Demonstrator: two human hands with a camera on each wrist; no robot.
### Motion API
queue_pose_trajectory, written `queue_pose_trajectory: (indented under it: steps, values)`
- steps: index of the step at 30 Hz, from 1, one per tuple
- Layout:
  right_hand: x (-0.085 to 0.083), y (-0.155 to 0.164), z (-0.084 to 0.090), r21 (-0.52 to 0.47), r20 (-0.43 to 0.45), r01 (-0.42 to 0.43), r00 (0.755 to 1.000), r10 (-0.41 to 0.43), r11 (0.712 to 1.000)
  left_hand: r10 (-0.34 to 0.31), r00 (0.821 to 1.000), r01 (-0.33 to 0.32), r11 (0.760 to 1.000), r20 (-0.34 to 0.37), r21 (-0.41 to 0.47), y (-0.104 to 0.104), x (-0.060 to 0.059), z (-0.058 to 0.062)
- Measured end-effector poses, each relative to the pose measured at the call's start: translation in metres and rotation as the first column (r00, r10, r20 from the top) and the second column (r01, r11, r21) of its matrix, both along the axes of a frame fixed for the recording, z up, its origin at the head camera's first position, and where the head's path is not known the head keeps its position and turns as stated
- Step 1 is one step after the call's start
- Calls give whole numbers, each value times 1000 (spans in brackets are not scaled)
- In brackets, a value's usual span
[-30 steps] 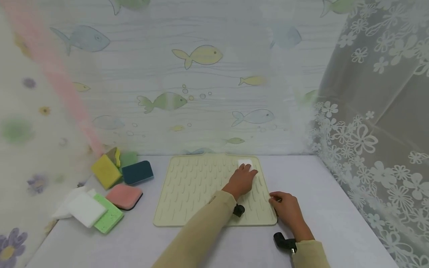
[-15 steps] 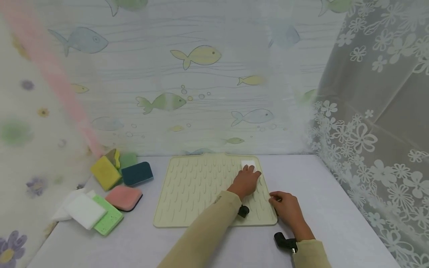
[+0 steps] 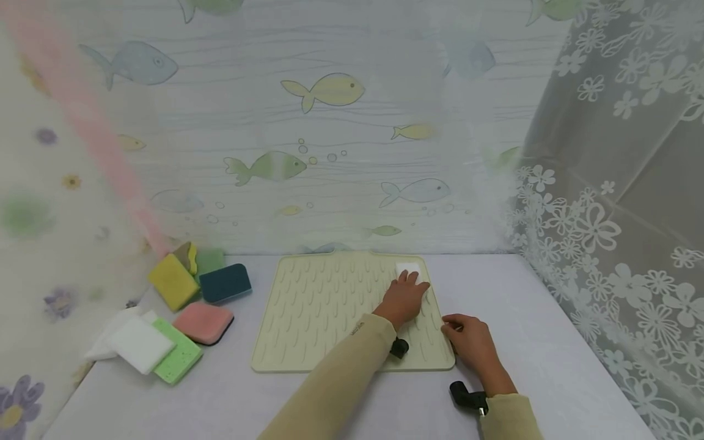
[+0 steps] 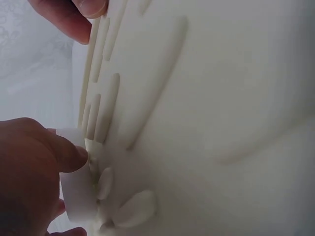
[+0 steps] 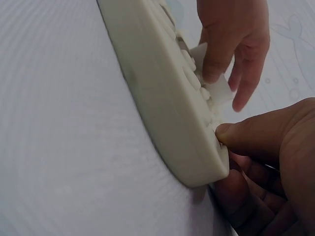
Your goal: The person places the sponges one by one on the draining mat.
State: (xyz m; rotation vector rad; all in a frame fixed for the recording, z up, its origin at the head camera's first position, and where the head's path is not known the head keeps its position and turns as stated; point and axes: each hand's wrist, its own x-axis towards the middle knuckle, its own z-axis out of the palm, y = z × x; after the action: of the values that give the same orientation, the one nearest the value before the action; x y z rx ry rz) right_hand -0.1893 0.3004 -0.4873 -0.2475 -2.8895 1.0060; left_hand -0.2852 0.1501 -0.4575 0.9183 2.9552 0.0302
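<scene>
Head view: my left hand (image 3: 406, 298) pinches a small white sponge (image 3: 408, 270) against the far right corner of the ridged cream mat (image 3: 319, 311), while my right hand (image 3: 470, 342) grips the mat's near right edge with thumb on top.

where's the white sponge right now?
Head view: white sponge sits at the mat's far right corner, under the left hand.
</scene>
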Motion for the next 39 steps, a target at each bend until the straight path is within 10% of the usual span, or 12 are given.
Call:
queue_pose_trajectory:
  steps: [39]
  values:
    - [4, 0, 3, -15, 47, 5, 999, -4, 1000, 109, 993, -112, 988, 35, 109, -71, 18, 13]
